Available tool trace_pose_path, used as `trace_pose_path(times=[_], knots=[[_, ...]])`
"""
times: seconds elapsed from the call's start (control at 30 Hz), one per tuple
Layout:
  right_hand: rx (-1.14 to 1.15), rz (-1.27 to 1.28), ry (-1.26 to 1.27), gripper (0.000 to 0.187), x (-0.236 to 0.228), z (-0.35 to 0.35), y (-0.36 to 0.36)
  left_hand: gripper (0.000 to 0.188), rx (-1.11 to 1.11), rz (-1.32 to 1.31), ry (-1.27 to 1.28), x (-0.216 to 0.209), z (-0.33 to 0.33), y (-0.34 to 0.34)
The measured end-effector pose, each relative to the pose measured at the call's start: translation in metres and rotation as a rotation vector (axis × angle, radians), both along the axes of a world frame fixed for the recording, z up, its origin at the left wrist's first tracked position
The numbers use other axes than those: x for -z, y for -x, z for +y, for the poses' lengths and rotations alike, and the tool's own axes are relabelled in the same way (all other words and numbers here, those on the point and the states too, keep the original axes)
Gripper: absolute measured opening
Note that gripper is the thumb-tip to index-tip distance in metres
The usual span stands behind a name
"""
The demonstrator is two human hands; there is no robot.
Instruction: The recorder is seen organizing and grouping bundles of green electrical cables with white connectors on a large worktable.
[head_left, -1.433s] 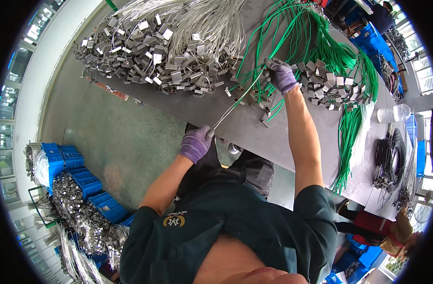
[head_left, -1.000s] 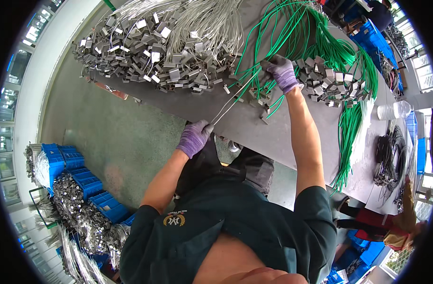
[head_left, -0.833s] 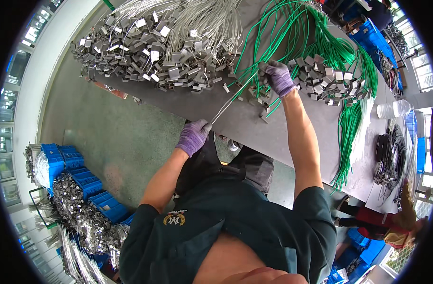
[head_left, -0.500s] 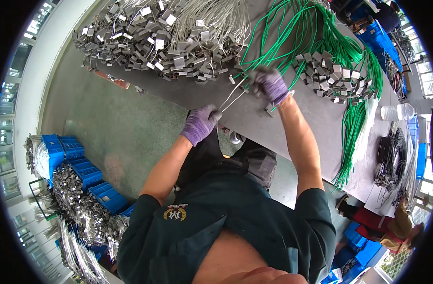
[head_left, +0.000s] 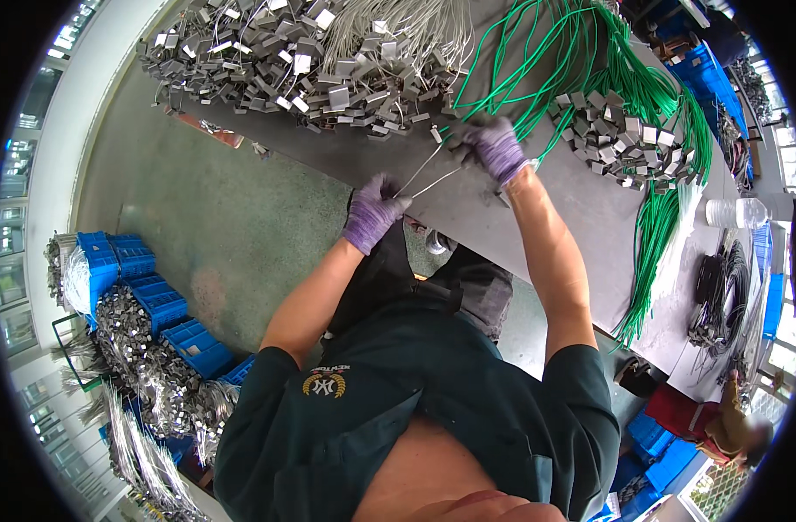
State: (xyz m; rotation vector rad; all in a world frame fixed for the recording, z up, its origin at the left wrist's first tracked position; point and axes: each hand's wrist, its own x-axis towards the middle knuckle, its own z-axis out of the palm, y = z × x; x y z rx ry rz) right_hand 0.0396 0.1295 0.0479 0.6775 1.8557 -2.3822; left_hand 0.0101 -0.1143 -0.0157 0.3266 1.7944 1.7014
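Note:
My left hand (head_left: 376,213), in a purple knit glove with grey fingertips, is closed on a thin whitish wire (head_left: 436,181) near the table's front edge. Two strands of the wire run up and to the right from its fingers. One strand ends by a small metal piece (head_left: 435,135); the other reaches the fingers of my right hand (head_left: 494,150). That hand, gloved the same way, is curled and slightly blurred, and seems to pinch the strand. Green wires (head_left: 537,83) lie just beyond it, and a pile of metal blocks with green leads (head_left: 620,139) is to its right.
A large heap of grey metal blocks (head_left: 267,61) with pale wires covers the table's far left. A clear plastic bottle (head_left: 735,213) and a coil of black cable (head_left: 718,296) lie at the right. Blue crates (head_left: 159,304) stand on the floor at left; another person (head_left: 707,422) is at lower right.
My left hand has shifted slightly up and right in the picture. The two wire strands between my hands have spread wider apart. My right hand stays near the green wires.

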Motion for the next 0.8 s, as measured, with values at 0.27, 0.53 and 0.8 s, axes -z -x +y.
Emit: trace_pose_path(times=[0.27, 0.53, 0.8], knots=[[-0.02, -0.027, -0.031, 0.026, 0.002, -0.017, 0.006, 0.07, -0.083, 0.633, 0.192, -0.012, 0.013, 0.007], [-0.079, -0.187, -0.128, 0.023, -0.001, -0.071, 0.004, 0.081, -0.165, 0.836, 0.143, -0.019, 0.029, 0.002], [-0.147, -0.189, -0.179, 0.021, -0.001, -0.063, 0.001, 0.075, -0.013, 0.739, 0.079, -0.022, 0.024, 0.016]])
